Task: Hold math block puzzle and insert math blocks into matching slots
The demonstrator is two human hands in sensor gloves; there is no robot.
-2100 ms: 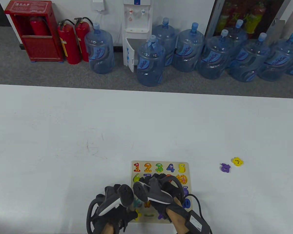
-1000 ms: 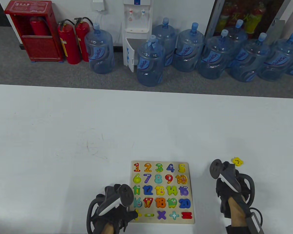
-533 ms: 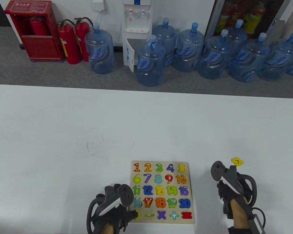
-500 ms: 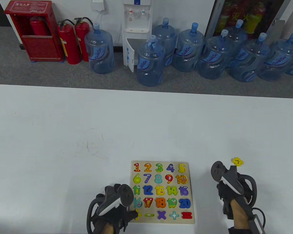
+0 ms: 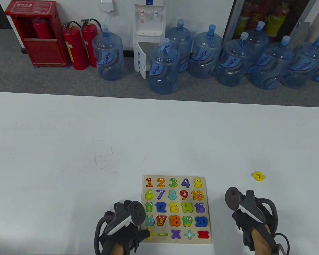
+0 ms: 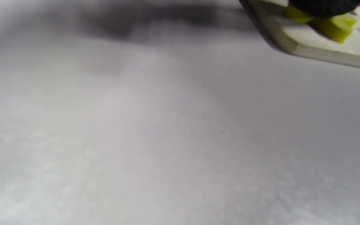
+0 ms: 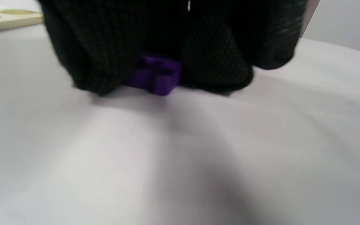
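Observation:
The wooden puzzle board (image 5: 206, 196) lies flat near the table's front edge, its slots filled with coloured numbers and signs. My left hand (image 5: 141, 233) holds the board's near left corner. In the left wrist view a gloved finger (image 6: 323, 4) rests on the yellow plus piece (image 6: 327, 26) at the board's corner (image 6: 320, 53). My right hand (image 5: 242, 217) is right of the board, apart from it. In the right wrist view its fingers (image 7: 217, 62) pinch a purple block (image 7: 153, 76) just above the table. A yellow block (image 5: 258, 175) lies loose on the table beyond my right hand.
The white table (image 5: 95, 138) stretches far beyond and to the left of the board. The board's edge shows at the top left of the right wrist view (image 7: 8, 18). Water jugs and fire extinguishers stand on the floor behind the table.
My right hand left the board, reached right to the purple block, took it, and has drawn back toward the front edge with it. My left hand and the board have not moved.

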